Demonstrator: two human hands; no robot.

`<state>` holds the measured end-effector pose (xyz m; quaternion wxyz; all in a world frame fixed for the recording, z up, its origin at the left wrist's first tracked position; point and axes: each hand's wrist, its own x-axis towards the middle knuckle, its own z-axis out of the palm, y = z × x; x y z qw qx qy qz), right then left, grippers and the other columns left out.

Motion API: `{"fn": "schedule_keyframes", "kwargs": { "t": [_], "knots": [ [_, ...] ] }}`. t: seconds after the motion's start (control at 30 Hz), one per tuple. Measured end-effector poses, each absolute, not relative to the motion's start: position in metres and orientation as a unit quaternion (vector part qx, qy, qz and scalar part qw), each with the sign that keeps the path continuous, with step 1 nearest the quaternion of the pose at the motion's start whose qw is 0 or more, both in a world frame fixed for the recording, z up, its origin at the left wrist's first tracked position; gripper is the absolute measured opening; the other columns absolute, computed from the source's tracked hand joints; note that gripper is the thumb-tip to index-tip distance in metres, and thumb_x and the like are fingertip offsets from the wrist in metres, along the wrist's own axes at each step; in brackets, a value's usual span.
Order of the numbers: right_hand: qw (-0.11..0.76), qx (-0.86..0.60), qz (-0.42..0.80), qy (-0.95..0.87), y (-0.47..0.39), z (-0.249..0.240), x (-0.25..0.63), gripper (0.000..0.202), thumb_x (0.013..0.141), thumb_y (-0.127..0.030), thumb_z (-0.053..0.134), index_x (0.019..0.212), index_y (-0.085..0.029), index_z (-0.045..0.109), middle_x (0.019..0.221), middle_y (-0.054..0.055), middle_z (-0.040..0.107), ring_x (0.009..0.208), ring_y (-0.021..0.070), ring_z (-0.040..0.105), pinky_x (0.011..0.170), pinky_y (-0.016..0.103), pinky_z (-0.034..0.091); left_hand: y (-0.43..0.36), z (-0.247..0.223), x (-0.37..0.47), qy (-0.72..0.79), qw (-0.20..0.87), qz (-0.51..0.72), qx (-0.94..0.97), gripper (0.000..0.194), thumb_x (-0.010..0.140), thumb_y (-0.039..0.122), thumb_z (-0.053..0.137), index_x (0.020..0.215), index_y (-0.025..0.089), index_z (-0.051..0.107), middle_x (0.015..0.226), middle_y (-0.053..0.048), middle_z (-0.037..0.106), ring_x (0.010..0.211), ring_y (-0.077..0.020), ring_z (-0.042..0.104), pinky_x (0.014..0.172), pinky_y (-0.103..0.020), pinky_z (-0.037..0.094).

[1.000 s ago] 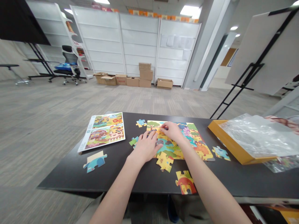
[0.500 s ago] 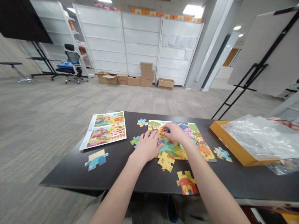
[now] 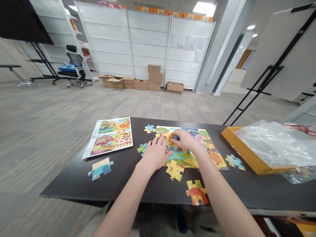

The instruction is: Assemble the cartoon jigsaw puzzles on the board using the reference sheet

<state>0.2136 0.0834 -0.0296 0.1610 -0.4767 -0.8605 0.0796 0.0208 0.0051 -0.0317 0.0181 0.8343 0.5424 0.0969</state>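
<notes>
Little has changed over the last second: left hand stays spread at the left of the jigsaw; right hand stays bent at its far side, grip hidden from me, so I judge no piece newly seated. On the bench I count one picture sheet, six loose pieces, one orange box.

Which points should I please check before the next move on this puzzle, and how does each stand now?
1. Left hand over the left part of the puzzle: ok.
2. Right hand at the far part of the puzzle: ok.
3. Surface under the right hand flat: cannot tell, the hand hides it.
4. Yellow piece clear of the puzzle: not ok, it overlaps the near edge.
5. Red piece well inside the table: not ok, it lies close to the near edge.
6. Sheet uncovered: ok.
</notes>
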Motion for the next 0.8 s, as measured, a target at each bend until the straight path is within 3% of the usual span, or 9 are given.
{"fn": "schedule_keyframes", "kwargs": {
  "t": [0.37, 0.8],
  "knots": [
    [0.14, -0.48, 0.092, -0.861, 0.0813, -0.0289, 0.217, 0.034, 0.088, -0.025, 0.067, 0.12, -0.017, 0.07, 0.122, 0.013, 0.07, 0.118, 0.0267, 0.063, 0.104, 0.037, 0.046, 0.0055, -0.0254, 0.0211, 0.534, 0.036, 0.094, 0.84, 0.051, 0.1, 0.049, 0.047, 0.141, 0.017, 0.051, 0.156, -0.012, 0.048, 0.143, -0.0319, 0.041, 0.111, -0.05, 0.042],
    [0.139, -0.473, 0.081, -0.866, 0.0807, -0.0298, 0.214, 0.03, 0.086, -0.022, 0.067, 0.116, -0.018, 0.072, 0.122, 0.013, 0.07, 0.113, 0.0256, 0.064, 0.102, 0.035, 0.047, 0.0073, -0.0271, 0.0212, 0.53, 0.035, 0.092, 0.842, 0.052, 0.099, 0.049, 0.049, 0.14, 0.017, 0.05, 0.154, -0.013, 0.048, 0.142, -0.0314, 0.042, 0.112, -0.049, 0.04]
  ]
}}
